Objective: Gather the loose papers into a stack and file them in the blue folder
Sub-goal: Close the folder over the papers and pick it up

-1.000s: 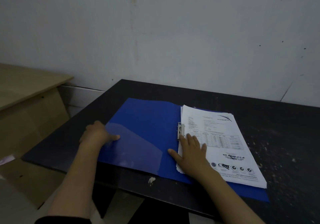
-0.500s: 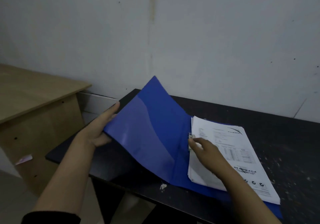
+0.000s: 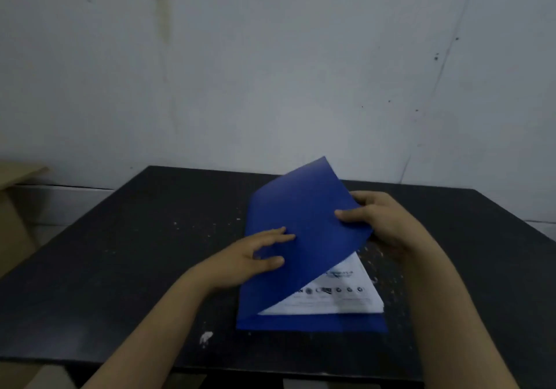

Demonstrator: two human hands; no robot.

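The blue folder (image 3: 301, 226) lies on the black table (image 3: 120, 268), its front cover swung over and slanting down across the white paper stack (image 3: 337, 295). Only the near right corner of the stack shows under the cover. My left hand (image 3: 255, 256) rests with straight fingers on top of the cover near the spine side. My right hand (image 3: 376, 217) pinches the cover's free right edge, thumb on top and fingers underneath.
A pale wall rises just behind the table. A light wooden desk (image 3: 18, 178) stands at the far left. White specks and a scuff (image 3: 206, 337) mark the table top near its front edge.
The cover, flat open on the left a second ago, was lifted by my left hand and swung over the papers. My right hand left the papers and took the cover's edge.
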